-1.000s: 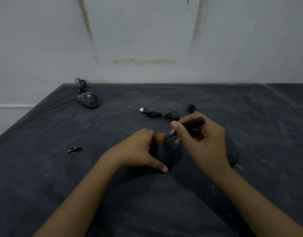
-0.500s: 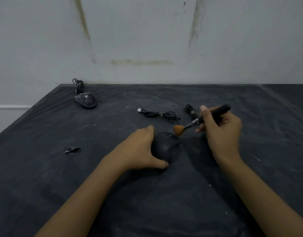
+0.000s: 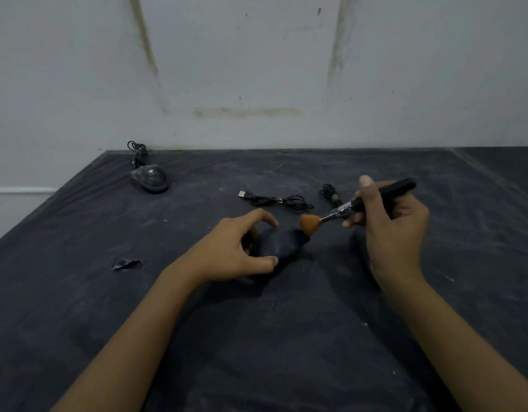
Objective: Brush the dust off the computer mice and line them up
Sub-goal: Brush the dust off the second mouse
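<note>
my left hand (image 3: pixel 236 248) is curled round the mouse (image 3: pixel 279 243) at centre frame, thumb on its near edge, fingers arched over it. my right hand (image 3: pixel 390 227) grips the brush (image 3: pixel 344 209), bristles at the mouse's far tip. the other mouse (image 3: pixel 151 178) sits upper left on the table (image 3: pixel 257 337), and a cable (image 3: pixel 282 200) lies just above centre.
</note>
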